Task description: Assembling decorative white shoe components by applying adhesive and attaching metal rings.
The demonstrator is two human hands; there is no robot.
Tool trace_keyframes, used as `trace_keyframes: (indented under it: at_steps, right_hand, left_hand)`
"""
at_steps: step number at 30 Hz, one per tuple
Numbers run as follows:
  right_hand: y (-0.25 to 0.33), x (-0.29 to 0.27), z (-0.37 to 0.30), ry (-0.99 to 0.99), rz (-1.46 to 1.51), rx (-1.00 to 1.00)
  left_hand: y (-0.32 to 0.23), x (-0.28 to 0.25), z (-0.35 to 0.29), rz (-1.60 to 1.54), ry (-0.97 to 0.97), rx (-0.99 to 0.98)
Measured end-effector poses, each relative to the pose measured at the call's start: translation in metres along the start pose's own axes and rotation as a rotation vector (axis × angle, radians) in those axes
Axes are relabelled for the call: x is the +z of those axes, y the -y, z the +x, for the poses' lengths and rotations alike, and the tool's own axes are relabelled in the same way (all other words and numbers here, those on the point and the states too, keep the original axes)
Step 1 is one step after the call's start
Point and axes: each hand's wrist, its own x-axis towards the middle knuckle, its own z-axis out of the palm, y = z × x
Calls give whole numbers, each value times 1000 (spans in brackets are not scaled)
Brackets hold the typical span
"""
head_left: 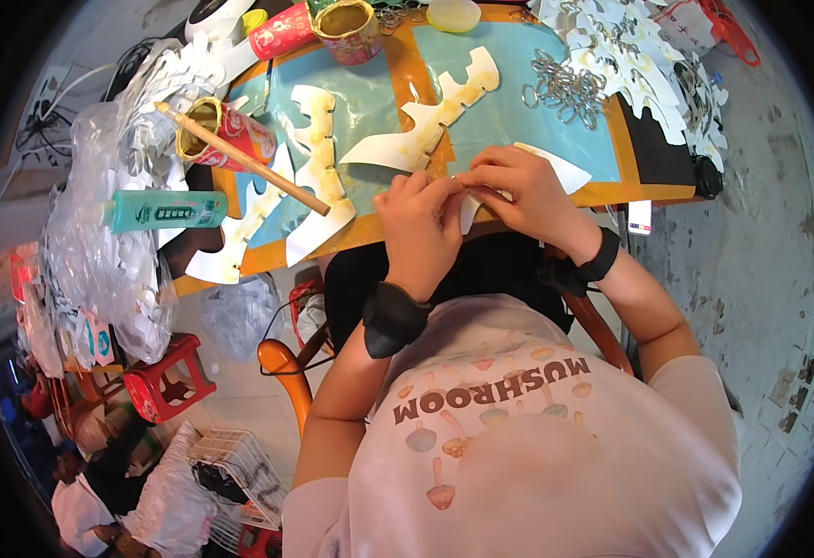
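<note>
My left hand (421, 228) and my right hand (523, 191) meet at the table's near edge, fingertips pinched together. Between them is a white cut-out piece (467, 214), mostly hidden by my fingers. A white pointed shape (560, 168) shows beyond my right hand; whether it belongs to the same piece I cannot tell. Ahead lies a notched white piece (425, 132) with yellowish glue along its edge. More glue-smeared pieces, such as this curved one (315, 158), lie to the left. A heap of metal rings (569, 88) sits beyond my right hand.
A wooden stick (249, 163) slants across a red can (251, 138) at left, near a green bottle (170, 210). Another glue-caked can (348, 33) stands at the back. White cut-outs pile up at far right (621, 56). A red stool (170, 377) stands on the floor.
</note>
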Motion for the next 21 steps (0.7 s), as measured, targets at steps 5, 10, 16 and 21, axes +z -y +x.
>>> trace_keyframes:
  at_steps: [5, 10, 16, 21]
  right_hand:
    - [0, 0, 0, 9, -36, -1]
    - [3, 2, 1, -36, -79, -23]
    - [-3, 5, -5, -36, -212, -184]
    - [-4, 13, -21, -133, -252, -224]
  left_hand:
    - [2, 4, -9, 102, -57, 87]
    - [13, 6, -22, 303, -102, 335]
    - [16, 1, -21, 348, -78, 409]
    - [1, -3, -23, 335, -45, 324]
